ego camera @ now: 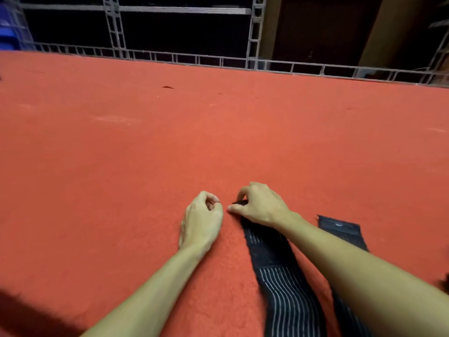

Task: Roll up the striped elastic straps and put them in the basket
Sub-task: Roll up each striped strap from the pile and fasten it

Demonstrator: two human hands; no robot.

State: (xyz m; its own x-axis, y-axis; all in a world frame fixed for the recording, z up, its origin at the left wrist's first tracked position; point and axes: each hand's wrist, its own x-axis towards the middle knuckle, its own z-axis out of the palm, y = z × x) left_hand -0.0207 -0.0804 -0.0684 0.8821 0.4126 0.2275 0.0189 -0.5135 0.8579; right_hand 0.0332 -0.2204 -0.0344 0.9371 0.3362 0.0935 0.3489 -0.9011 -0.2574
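Closest to the lens, two bare forearms stretched forward over a bench [145, 147] covered in red felt. Between them, partly under the right one, a black striped strap [286, 295] lying flat, white lines running along its length, near end cut off by the bottom edge, far end tucked beneath the right grip [260, 206]. Thumb and fingers there curled, pinching that dark far end, a small fold of it raised off the felt. Just to its left, almost touching, the left grip [202, 215], fingers curled in against the thumb, nothing seen inside, heel resting on the felt. Right of the right forearm, a second strap [345, 233], also flat, dark squared end pointing away, the remainder hidden behind the arm. Ahead and to the left, a broad open stretch of red felt with a few dark specks. Along the far edge, a grey metal lattice frame [114, 27], posts rising against a dark room. At the top left corner, blurred blue crates [11, 32], contents impossible to tell.
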